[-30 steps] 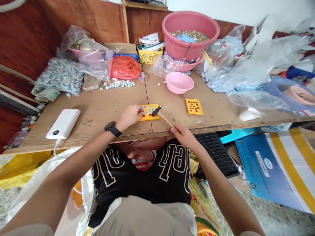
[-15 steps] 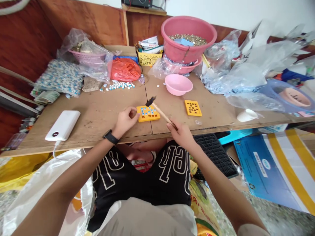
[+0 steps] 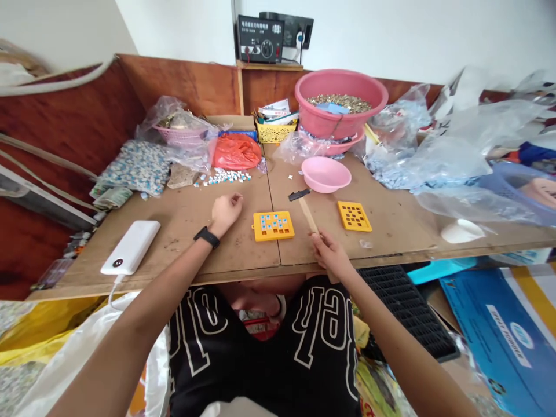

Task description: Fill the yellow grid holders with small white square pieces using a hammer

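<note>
My right hand (image 3: 329, 250) is wrapped round the wooden handle of a hammer (image 3: 309, 215), its dark head raised at the far end. Just left of the hammer, a yellow tray (image 3: 273, 236) with small square slots lies flat; blue-and-white pieces sit in several slots, and some front slots show dark. My left hand (image 3: 226, 213) is to the left of this tray, apart from it, with fingers curled together; what they hold, if anything, is hidden. Beyond that hand lies a loose pile of small blue-and-white pieces (image 3: 228, 176). A second yellow tray (image 3: 354, 216) lies right of the hammer.
A pink bowl (image 3: 326, 175) stands behind the hammer, and a large pink tub (image 3: 343, 104) of small metal parts behind that. A white power bank (image 3: 131, 246) lies at left. A red bag (image 3: 237, 152) and a bag of pieces (image 3: 134, 166) are farther back.
My left hand has moved off the yellow tray, leftward and away from me towards the loose pile. The hammer has swung to the right of the tray. The head view has tilted up.
</note>
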Motion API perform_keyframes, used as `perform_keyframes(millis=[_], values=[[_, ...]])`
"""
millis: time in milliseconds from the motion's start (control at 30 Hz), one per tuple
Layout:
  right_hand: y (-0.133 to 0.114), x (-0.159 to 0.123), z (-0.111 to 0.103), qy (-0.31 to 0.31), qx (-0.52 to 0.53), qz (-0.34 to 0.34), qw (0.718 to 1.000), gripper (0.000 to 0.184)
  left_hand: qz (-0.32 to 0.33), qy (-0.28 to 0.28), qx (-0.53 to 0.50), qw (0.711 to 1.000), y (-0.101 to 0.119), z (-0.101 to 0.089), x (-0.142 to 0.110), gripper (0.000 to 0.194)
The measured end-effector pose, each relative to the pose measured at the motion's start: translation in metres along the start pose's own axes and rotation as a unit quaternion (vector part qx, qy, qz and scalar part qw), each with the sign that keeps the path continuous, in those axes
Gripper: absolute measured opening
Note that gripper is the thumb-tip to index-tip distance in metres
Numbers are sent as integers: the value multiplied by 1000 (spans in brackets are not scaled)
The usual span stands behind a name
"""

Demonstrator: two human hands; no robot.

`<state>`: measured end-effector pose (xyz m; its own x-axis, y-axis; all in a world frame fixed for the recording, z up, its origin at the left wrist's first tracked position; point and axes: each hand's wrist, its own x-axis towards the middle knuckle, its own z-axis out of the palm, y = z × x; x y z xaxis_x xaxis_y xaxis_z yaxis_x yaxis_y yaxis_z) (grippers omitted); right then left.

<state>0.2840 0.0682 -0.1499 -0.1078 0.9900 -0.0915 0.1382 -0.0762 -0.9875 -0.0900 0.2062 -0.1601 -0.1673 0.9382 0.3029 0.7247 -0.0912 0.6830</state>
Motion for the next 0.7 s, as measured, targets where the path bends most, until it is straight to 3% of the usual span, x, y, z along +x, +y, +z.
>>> perform_keyframes(millis=[167, 300, 433, 533, 700], values=[[4, 10, 9, -1, 53, 50, 997, 62, -43, 67, 50, 996, 1, 14, 73, 32], [3, 8, 8, 16, 77, 42, 996, 62, -22, 75, 77, 994, 2, 27, 103, 36], [2, 8, 7, 24, 83, 39, 995, 64, -16, 24, 136, 990, 2, 36, 107, 30], [2, 8, 7, 19, 78, 42, 996, 64, 10, 17, 153, 988, 2, 36, 99, 30], [3, 8, 8, 30, 86, 36, 995, 65, 86, 21, 64, 994, 8, 30, 65, 29]])
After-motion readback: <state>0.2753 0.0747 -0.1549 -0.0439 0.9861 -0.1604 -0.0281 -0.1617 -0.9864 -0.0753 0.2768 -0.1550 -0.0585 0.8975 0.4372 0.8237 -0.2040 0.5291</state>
